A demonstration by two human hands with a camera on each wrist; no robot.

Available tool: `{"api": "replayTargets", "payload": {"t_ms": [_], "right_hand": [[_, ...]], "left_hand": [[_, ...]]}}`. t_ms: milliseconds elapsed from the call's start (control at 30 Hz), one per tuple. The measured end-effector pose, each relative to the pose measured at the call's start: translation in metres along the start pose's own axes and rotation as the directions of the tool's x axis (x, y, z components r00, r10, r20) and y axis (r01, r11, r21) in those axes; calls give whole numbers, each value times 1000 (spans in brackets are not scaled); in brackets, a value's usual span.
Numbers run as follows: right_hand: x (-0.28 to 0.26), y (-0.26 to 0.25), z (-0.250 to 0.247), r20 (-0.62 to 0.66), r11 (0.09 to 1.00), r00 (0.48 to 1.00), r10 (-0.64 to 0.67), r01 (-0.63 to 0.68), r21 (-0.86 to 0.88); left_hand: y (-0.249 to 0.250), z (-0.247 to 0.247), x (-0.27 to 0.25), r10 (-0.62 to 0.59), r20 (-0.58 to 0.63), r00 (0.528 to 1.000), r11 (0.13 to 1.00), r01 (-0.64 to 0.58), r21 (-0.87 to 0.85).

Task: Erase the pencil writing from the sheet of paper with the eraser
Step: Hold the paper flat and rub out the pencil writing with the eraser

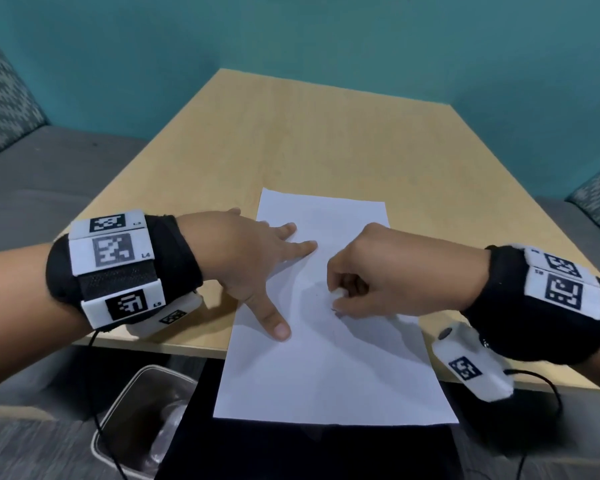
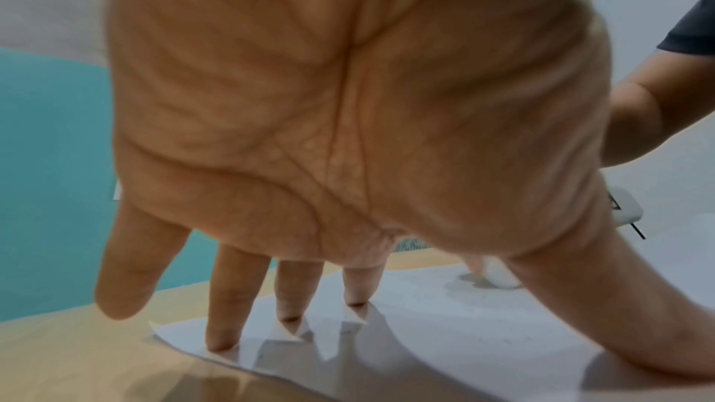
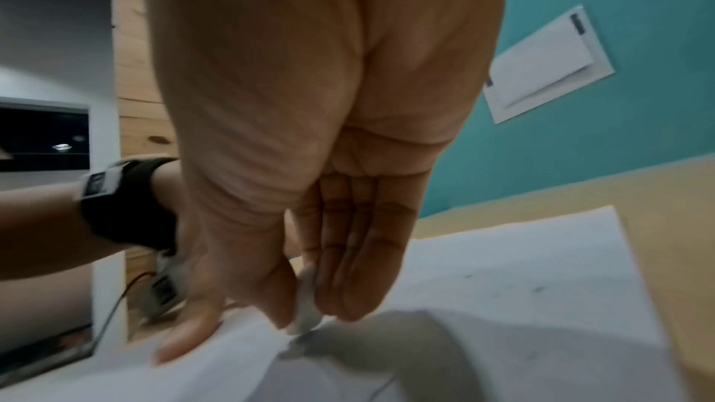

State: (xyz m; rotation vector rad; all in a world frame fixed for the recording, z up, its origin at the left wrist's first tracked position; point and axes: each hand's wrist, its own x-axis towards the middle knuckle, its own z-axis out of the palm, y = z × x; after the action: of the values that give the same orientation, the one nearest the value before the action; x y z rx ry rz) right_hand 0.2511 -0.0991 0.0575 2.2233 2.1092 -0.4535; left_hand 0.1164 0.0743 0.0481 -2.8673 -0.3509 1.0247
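Note:
A white sheet of paper lies on the wooden table, its near end hanging over the table's front edge. My left hand lies spread on the sheet's left side, straight fingers and thumb pressing it flat. My right hand pinches a small white eraser between thumb and fingers and holds it down on the paper's middle. A faint pencil mark shows just below the eraser. The left wrist view shows the eraser touching the sheet.
A metal bin stands on the floor below the table's front left. Grey benches with patterned cushions flank the table. A teal wall rises behind it. Cables hang from both wrist cameras.

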Motion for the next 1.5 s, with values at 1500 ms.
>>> {"api": "replayTargets", "payload": {"t_ms": [1500], "right_hand": [[7, -20, 7, -145, 971, 987, 68, -32, 235]], "left_hand": [[-8, 28, -28, 74, -203, 976, 977, -112, -183]]}}
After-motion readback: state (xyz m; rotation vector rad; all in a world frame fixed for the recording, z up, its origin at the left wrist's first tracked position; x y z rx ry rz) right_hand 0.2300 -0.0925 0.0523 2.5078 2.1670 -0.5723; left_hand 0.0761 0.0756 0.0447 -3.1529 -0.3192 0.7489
